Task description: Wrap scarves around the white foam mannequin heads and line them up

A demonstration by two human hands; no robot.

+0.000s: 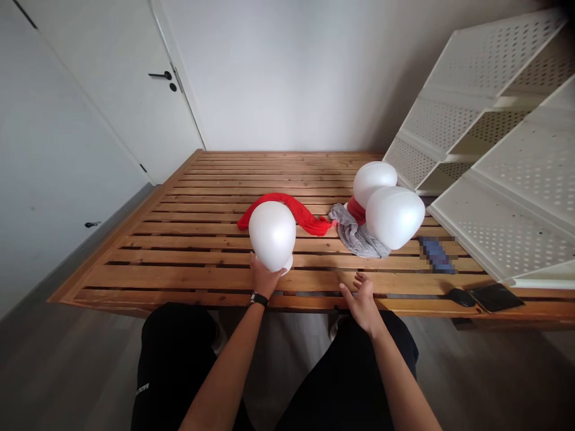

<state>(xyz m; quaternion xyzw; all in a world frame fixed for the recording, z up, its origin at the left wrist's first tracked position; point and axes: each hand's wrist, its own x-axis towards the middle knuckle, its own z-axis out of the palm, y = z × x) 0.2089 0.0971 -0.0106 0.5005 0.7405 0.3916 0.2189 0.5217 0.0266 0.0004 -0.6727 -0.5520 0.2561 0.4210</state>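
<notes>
A white foam mannequin head (272, 233) stands on the slatted wooden surface, its neck mostly hidden. My left hand (267, 278) is closed around that neck from the near side. Behind the head a red scarf (309, 222) lies in an arch, its right end by a grey scarf. Two more white mannequin heads (395, 216) stand to the right. The grey scarf (357, 236) is around the nearer one's base, and a dark red scarf (356, 209) is around the farther one's neck. Over the front edge hovers my right hand (362, 299), fingers apart, with nothing in it.
White perforated shelving (485, 227) leans in at the right. In front of it lie a blurred blue item (436, 255), a black mouse-shaped object (461, 297) and a flat black item (496, 297). A white door (112, 72) is at the left. Wooden slats (148, 278) have narrow gaps.
</notes>
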